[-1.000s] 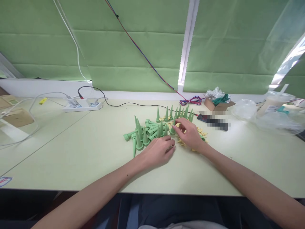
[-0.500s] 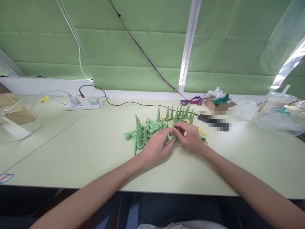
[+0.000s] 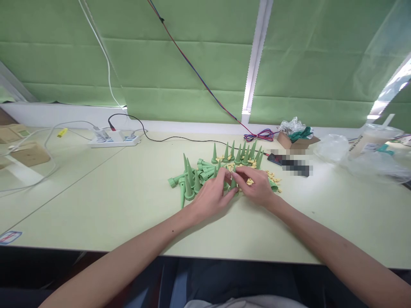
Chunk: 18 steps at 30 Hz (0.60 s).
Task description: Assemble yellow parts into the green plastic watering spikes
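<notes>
Two hands meet over one green cone (image 3: 234, 184), near the middle of the table (image 3: 122, 209). Thumb and index of the left hand (image 3: 210, 192) close in around the cone and appear to hold it by its sides. The right hand (image 3: 257, 183) has its thumb and fingertips drawn together near the cone's upper part; whether they pinch the cone itself or some small piece, I cannot tell.

The work looks partway along. Several standing cones (image 3: 238, 156) form a group behind the hands, with yellow bits (image 3: 221, 158) around their bases; these may be finished, though nothing visible settles it. Lying cones (image 3: 205, 173) make a heap beyond the left hand, and more upright cones (image 3: 189, 190) stand just beside it; I judge the heap, at least, to be left to handle. Loose yellow bits also lie scattered under and beside the right hand, and a green piece (image 3: 274, 186) lies by its wrist, so plenty of parts remain unused.
</notes>
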{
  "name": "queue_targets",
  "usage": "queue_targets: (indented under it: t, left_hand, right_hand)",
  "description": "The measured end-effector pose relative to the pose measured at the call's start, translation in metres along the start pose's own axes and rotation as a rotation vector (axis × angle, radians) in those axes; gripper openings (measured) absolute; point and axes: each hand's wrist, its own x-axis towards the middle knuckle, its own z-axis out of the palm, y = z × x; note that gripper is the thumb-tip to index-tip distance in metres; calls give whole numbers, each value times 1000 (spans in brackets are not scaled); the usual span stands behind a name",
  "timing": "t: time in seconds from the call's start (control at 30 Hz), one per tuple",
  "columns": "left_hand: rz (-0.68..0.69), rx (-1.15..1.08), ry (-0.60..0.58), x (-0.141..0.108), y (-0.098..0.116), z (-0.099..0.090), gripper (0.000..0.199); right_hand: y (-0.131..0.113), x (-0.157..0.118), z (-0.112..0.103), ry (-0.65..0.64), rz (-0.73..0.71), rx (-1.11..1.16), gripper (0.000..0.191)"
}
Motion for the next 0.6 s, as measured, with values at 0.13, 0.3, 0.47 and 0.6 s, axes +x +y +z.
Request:
queue_targets:
  t: [0.13, 0.3, 0.47, 0.6]
  left_hand:
    - [4, -26, 0, 0, -1, 1, 27]
    - [2, -26, 1, -1, 0, 2, 30]
    - [14, -26, -24, -1, 2, 1, 28]
    - [18, -11, -39, -1, 3, 0, 27]
  right_hand:
    - [-2, -1, 0, 0, -22, 6, 16]
    - [-3, 0, -1, -2, -40, 14, 17]
    - [-1, 0, -1, -13, -28, 4, 23]
    - [2, -1, -1, -48, -2, 14, 27]
